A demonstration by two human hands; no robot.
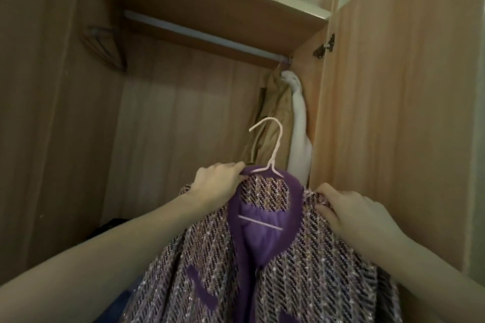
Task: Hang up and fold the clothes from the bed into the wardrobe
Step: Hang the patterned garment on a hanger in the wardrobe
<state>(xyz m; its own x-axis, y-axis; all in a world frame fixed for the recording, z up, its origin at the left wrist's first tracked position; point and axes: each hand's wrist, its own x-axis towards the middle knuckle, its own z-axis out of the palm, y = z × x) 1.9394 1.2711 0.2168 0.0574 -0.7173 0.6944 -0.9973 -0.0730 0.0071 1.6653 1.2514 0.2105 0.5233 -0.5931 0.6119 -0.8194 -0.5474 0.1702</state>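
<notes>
An open wooden wardrobe (183, 118) fills the view, its back panel and side walls in warm brown laminate, with a shelf (210, 5) across the top and a metal hanging rail (204, 34) running just beneath it. Both hands hold up a purple tweed jacket (275, 257) inside the opening, well below the rail. The left hand (219, 183) pinches the purple collar trim between thumb and fingers, closed on the cloth at the jacket's left shoulder. The right hand (354, 212) has its fingers curled down over the opposite shoulder, gripping the tweed there. Between the two grips, a pale pink wire hanger (270, 149) sits inside the jacket; its hook rises free above the collar, touching nothing, and its lower bar shows against the purple lining below the neckline. Above and beyond the right hand, at the rail's far end, hang a tan garment (273, 113) and a white garment (300, 123), pressed against the wardrobe's side wall. A door hinge (325, 47) is on the door edge above the right hand. Far above the left hand, some empty wire hangers (105, 47) hang in shadow against the side wall.
</notes>
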